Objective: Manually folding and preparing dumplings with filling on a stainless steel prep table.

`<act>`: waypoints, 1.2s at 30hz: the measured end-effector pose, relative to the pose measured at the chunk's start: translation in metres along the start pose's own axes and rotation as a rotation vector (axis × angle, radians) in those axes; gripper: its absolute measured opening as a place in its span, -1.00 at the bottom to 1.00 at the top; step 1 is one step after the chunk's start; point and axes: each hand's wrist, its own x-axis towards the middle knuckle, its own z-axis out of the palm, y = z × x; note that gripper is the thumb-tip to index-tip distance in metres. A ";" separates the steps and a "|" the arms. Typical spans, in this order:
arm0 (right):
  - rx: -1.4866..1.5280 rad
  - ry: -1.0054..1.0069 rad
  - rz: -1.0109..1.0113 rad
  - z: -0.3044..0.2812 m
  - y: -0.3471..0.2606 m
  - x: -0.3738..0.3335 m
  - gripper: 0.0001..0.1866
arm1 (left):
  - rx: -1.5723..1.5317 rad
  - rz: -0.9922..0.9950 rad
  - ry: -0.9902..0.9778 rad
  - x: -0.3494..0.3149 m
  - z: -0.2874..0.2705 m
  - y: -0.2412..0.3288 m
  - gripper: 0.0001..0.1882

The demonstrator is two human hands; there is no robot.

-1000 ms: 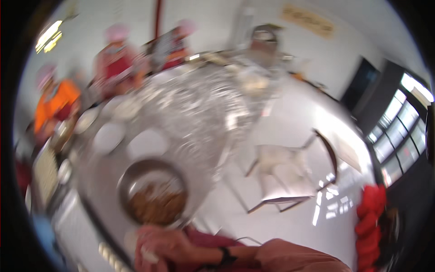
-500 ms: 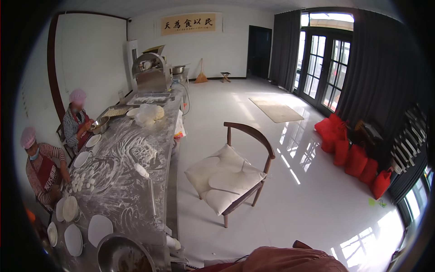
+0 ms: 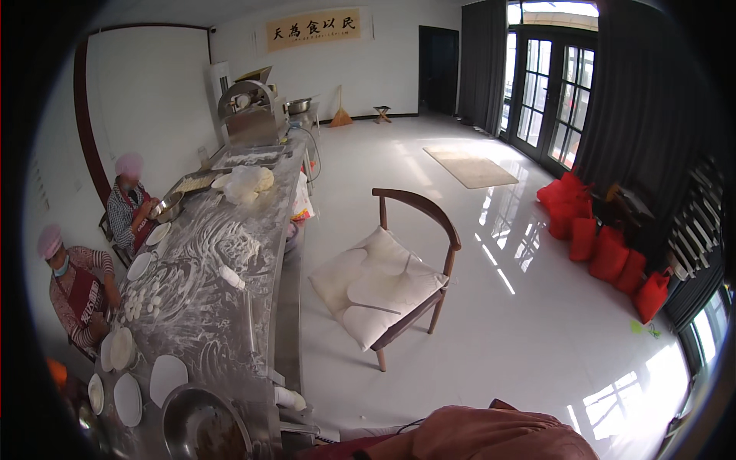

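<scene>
Bowl [image 3: 182, 418] with brown mix [image 3: 220, 441] on near end of table [image 3: 211, 341]. Both hands out of view, cannot tell grip. Likely pause in food prep; next move calls for hands over bowl.

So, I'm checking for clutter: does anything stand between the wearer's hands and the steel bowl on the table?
Nothing visible does. The bowl shows no cover, and the nearest plate lies beyond its far rim. Both hands are out of view, so the stretch closest to them can't be checked.
</scene>
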 end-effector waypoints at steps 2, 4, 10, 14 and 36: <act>-0.054 -0.157 -0.071 0.002 0.003 -0.004 -0.70 | 0.038 0.008 -0.010 -0.008 -0.001 -0.001 -0.51; 0.047 -0.090 -0.019 0.005 -0.008 -0.007 -0.68 | 0.074 0.020 -0.016 -0.014 -0.001 -0.003 -0.51; 0.247 -0.212 0.109 0.007 -0.029 0.001 -0.67 | -0.157 0.024 -0.132 -0.022 0.022 -0.021 -0.48; 0.663 -0.033 0.367 0.000 -0.045 -0.002 -0.63 | 0.149 0.181 0.192 -0.010 0.019 -0.026 -0.61; 0.094 -0.230 0.243 0.022 -0.037 0.024 -0.80 | 0.607 0.373 0.335 -0.051 0.012 -0.030 -0.43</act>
